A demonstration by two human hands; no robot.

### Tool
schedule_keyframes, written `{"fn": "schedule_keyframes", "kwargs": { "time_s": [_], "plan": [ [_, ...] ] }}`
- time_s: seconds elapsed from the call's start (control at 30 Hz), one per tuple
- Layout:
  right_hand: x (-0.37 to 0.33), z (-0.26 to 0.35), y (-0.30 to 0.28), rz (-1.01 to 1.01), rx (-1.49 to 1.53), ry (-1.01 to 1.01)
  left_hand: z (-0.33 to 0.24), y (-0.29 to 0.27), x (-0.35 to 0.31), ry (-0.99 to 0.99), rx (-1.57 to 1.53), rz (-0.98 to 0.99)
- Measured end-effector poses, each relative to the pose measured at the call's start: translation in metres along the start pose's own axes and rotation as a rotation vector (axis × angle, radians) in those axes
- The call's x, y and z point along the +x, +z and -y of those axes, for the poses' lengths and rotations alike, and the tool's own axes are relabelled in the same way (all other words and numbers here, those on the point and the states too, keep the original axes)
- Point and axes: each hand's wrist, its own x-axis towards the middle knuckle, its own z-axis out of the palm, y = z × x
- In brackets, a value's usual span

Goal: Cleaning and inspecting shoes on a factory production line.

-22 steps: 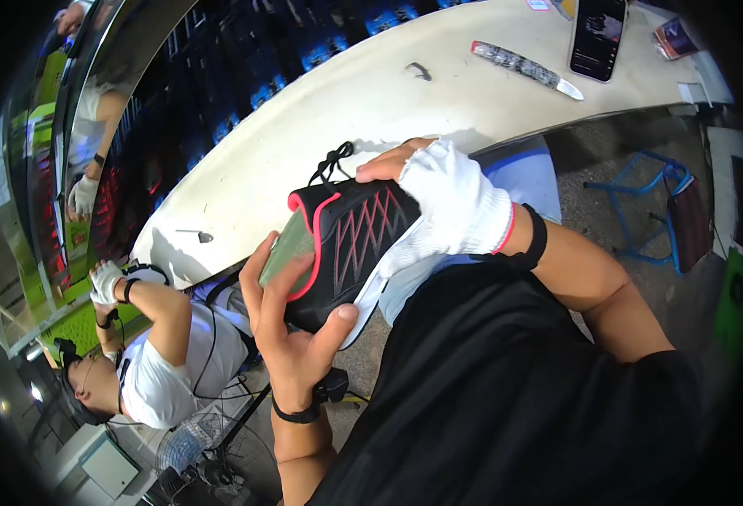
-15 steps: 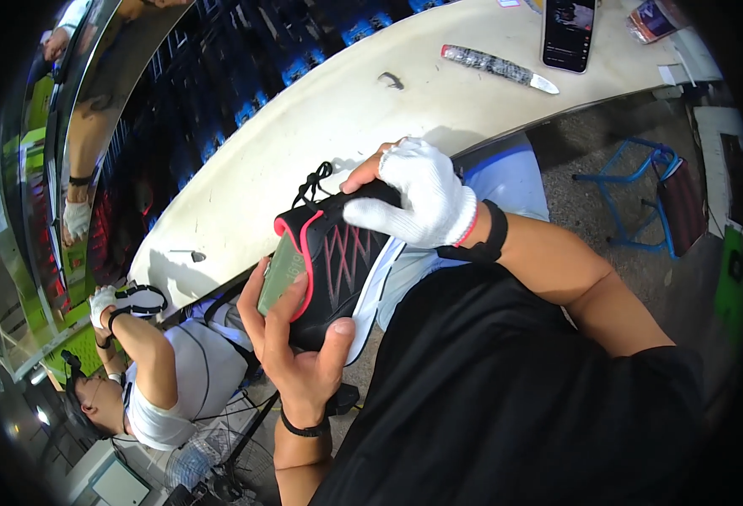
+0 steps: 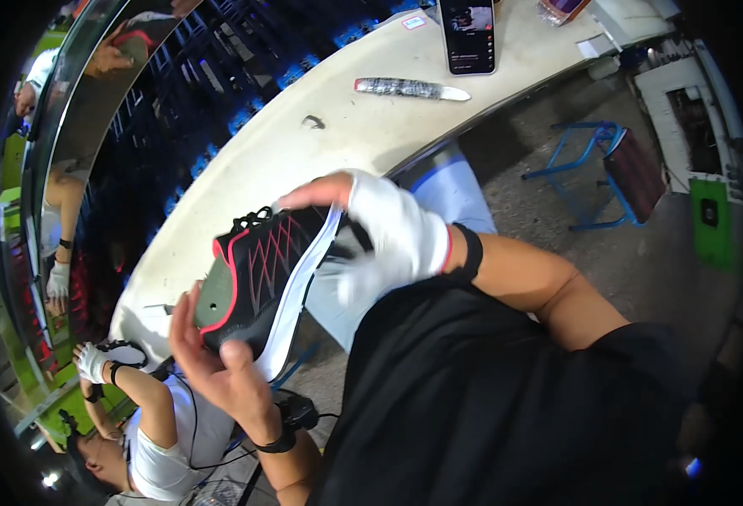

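A black shoe (image 3: 262,270) with pink-red trim, criss-cross lines and a white sole is held tilted over the table's near edge. A green shoe last (image 3: 213,291) fills its opening, and black laces (image 3: 251,218) stick up beyond it. My bare left hand (image 3: 224,371) is closed around the heel end, fingers on the far side and thumb on the near side. At the toe is my right hand (image 3: 392,223) in a white glove with bare fingertips. Its forefinger reaches along the toe's upper side, while the thumb and lower fingers are smeared by motion beside the sole.
On the curved cream table (image 3: 245,160) lie a knife with a wrapped handle (image 3: 409,88), a phone (image 3: 468,38) and a small dark scrap (image 3: 313,122). Another person (image 3: 169,422) works at the left. A blue-framed stool (image 3: 612,173) stands at the right. Dark machinery runs behind the table.
The view has shifted, and table items now appear farther left. The shoe has turned to show more white sole. My right hand has swung its lower part below the toe; my left still grips the heel.
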Motion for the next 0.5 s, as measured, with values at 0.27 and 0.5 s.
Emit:
{"fn": "schedule_keyframes", "kwargs": {
  "time_s": [0.27,0.5],
  "plan": [
    [-0.011,0.074,-0.012,-0.193,-0.203,-0.302,0.033,0.113,0.037,0.285,-0.503,-0.013],
    [-0.045,0.017,0.008,-0.552,0.011,-0.456,0.04,0.173,0.045,0.133,-0.616,0.159]
  ]
}}
